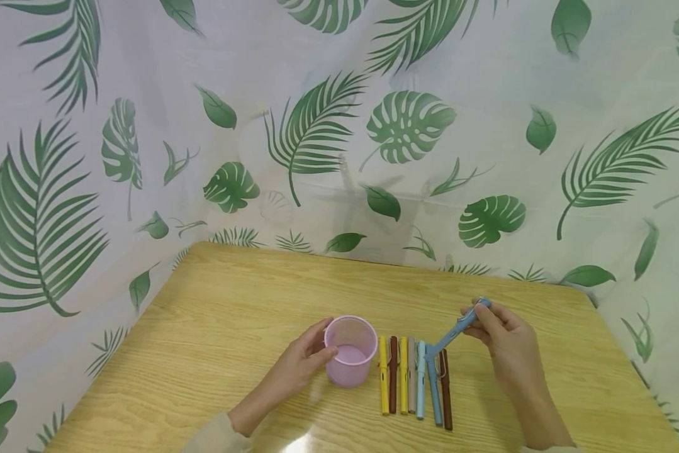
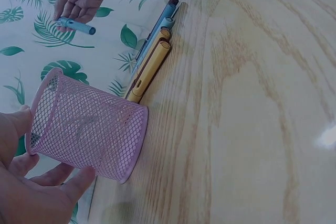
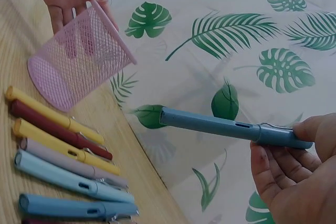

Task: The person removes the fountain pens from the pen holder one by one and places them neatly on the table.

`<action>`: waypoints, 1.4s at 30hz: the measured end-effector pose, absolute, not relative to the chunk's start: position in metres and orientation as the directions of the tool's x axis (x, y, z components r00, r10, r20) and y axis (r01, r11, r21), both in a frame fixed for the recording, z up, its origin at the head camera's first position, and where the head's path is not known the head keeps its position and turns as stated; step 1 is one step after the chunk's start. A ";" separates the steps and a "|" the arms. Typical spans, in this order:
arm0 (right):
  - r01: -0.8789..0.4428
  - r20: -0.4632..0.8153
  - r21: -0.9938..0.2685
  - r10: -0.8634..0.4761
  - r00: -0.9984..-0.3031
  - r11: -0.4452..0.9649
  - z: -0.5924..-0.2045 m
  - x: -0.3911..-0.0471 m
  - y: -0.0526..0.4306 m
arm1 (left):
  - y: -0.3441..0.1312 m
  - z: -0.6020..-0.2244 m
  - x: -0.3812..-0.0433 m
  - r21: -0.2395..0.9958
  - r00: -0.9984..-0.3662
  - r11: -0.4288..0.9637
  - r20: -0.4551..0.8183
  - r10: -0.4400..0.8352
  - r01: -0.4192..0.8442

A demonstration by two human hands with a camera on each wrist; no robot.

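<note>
A pink mesh pen holder [image 1: 350,371] stands upright on the wooden table, with nothing inside it. My left hand [image 1: 302,358] grips it from the left side, thumb over the rim. Pinched by its clip end in my right hand [image 1: 506,340] is a blue pen [image 3: 220,127], raised and slanting down toward the pen holder's side. Below it, several capped pens lie side by side in a row: a yellow pen [image 1: 384,384], a dark red pen [image 1: 394,377], a grey-mauve pen [image 3: 68,158], a light blue pen [image 1: 421,384] and another blue pen [image 3: 68,205] among them.
The light wood table [image 1: 231,302] runs back to a hanging white cloth [image 1: 316,207] printed with green leaves, which also stands along the left and right sides. The row of pens sits just right of the pen holder. Light glares near the table's front edge.
</note>
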State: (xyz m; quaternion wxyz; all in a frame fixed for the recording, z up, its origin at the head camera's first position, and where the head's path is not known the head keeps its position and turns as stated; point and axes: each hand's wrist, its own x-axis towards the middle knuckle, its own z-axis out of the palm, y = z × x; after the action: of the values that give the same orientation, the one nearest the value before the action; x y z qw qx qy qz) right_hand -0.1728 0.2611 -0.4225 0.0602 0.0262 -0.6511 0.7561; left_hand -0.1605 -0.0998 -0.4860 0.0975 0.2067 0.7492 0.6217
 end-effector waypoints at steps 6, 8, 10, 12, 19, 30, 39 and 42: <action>-0.103 0.092 -0.981 0.069 -0.993 -0.165 -0.424 -0.169 0.280 | -0.099 -0.487 -0.161 0.973 -0.901 0.148 0.102 0.421 0.179; -0.101 0.091 -0.981 0.072 -0.993 -0.167 -0.424 -0.168 0.285 | -0.100 -0.487 -0.161 0.973 -0.902 0.146 0.101 0.420 0.177; -0.101 0.091 -0.982 0.073 -0.993 -0.161 -0.424 -0.166 0.289 | -0.100 -0.486 -0.160 0.974 -0.901 0.143 0.101 0.421 0.176; -0.100 0.090 -0.983 0.067 -0.994 -0.152 -0.424 -0.165 0.294 | -0.100 -0.486 -0.160 0.974 -0.902 0.143 0.098 0.420 0.173; -0.080 0.074 -0.989 0.056 -0.996 -0.123 -0.428 -0.162 0.310 | -0.100 -0.486 -0.160 0.979 -0.905 0.137 0.083 0.417 0.153; -0.013 0.008 -0.997 0.055 -0.998 -0.082 -0.433 -0.160 0.324 | -0.099 -0.486 -0.160 0.977 -0.904 0.135 0.092 0.418 0.162; 0.024 -0.024 -1.000 0.044 -0.999 0.016 -0.442 -0.161 0.326 | -0.100 -0.486 -0.160 0.977 -0.900 0.129 0.102 0.423 0.171; 0.033 -0.032 -0.998 0.036 -0.999 0.045 -0.446 -0.162 0.327 | -0.099 -0.485 -0.160 0.977 -0.900 0.128 0.101 0.424 0.171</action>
State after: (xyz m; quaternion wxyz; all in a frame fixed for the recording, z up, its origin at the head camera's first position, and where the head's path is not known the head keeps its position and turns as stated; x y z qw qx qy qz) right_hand -0.1620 0.3273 -0.4457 0.0011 -0.0241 -0.7230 0.6904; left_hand -0.1602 -0.0991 -0.4855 0.1005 0.1996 0.7444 0.6293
